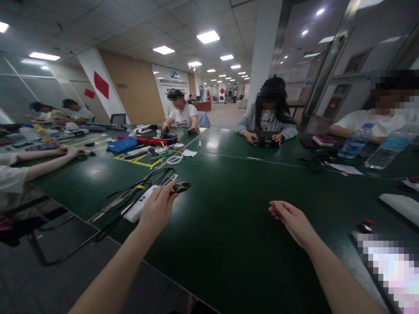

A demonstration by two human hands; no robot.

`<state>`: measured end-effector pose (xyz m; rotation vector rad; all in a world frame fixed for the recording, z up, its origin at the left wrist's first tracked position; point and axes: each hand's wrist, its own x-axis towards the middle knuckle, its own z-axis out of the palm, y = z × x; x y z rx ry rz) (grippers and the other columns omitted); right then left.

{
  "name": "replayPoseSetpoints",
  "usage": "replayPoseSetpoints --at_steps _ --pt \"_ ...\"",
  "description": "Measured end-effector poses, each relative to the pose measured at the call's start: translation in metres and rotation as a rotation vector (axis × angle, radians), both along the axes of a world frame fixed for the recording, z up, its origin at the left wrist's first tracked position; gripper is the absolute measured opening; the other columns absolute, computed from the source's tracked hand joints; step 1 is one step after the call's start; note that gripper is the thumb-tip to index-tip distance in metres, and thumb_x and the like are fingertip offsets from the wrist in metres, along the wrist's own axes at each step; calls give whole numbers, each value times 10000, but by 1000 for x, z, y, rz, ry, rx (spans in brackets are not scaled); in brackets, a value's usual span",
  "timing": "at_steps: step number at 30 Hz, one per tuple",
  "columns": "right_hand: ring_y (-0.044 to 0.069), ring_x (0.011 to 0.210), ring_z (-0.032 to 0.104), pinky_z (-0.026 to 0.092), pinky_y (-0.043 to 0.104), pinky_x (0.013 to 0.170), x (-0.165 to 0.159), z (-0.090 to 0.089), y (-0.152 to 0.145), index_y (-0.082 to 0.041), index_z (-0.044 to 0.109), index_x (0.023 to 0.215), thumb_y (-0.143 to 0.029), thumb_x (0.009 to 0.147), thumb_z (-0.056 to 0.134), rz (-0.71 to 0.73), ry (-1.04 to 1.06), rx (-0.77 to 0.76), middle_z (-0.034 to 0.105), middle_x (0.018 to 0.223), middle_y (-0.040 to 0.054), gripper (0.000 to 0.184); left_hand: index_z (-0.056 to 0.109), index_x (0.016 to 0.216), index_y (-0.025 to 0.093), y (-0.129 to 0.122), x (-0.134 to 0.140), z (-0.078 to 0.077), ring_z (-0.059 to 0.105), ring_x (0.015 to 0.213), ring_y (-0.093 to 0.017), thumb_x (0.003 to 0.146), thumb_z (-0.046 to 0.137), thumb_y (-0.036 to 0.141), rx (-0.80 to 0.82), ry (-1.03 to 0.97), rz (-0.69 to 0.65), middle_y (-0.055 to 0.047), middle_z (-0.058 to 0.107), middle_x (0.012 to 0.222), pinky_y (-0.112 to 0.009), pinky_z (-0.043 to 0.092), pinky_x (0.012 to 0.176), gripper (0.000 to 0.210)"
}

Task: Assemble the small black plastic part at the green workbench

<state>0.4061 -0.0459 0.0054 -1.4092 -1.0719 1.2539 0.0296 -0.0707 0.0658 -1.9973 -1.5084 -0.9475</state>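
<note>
Head cam: my L hand (160, 198) pinches a small dark gadget (182, 187), thumb & fingers narrow on its L end. It's over the tabletop (235, 244), in from the near-left edge, just past the white block (131, 212) marked "2". Long axis approx. sideways, free end pointing R. My R hand (293, 220): fingers curled together, well apart from gadget.

2 bare forearms (114, 266), bare left hand (159, 199), bare right hand (293, 220)
</note>
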Motion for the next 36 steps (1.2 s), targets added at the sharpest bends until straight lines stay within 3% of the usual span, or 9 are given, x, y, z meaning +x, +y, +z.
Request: replayPoseSetpoints --at_steps 5,9,12,15,21,24,30,36 --pt "211 812 548 434 353 734 -1 2 -1 -199 634 890 -465 678 576 -1 9 13 628 831 57 345 470 1143 133 48 -17 -38 540 896 -208 834 352 215 -283 76 61 -109 573 966 -333 426 800 341" --pt "214 828 551 438 354 742 0 0 -2 -203 628 913 -464 696 558 23 8 32 625 852 57 347 377 1219 82 68 -19 -53 533 939 -217 808 368 170 -479 77 132 -131 581 984 -327 395 807 420" --pt "211 833 553 440 345 742 1 0 -2 -209 627 916 -463 714 535 40 -5 34 622 864 56 337 346 1234 52 70 -19 -54 539 925 -219 801 390 183 -605 90 184 -143 593 991 -318 382 797 455" --pt "208 827 556 441 340 740 2 0 -2 -212 626 910 -469 718 523 53 -21 39 621 864 53 337 423 1186 96 70 -19 -51 537 929 -227 799 412 229 -662 119 243 -130 596 1001 -324 368 802 410" --pt "202 816 556 437 341 739 0 3 -5 -214 617 908 -473 734 498 59 -20 50 619 858 49 334 566 1054 172 75 -19 -45 528 947 -243 767 456 273 -708 145 258 -112 598 969 -331 366 809 324" --pt "196 800 553 433 343 738 -3 7 -7 -210 620 892 -456 741 495 55 -12 65 614 838 48 314 584 1029 187 77 -20 -40 493 1024 -260 730 502 283 -701 136 260 -115 570 1062 -345 345 853 325" --pt "183 770 545 427 342 728 -4 10 -8 -204 623 865 -445 749 487 75 -19 81 606 827 45 300 558 975 180 84 1 -25 572 888 -184 702 497 206 -947 -25 73 -48 626 967 -259 405 741 281" --pt "175 770 541 426 326 722 -4 6 -9 -205 608 883 -440 762 470 66 -22 100 598 839 41 299 570 986 194 83 96 -26 549 926 -197 621 594 230 -1020 -137 -282 -41 598 1017 -291 407 787 367"
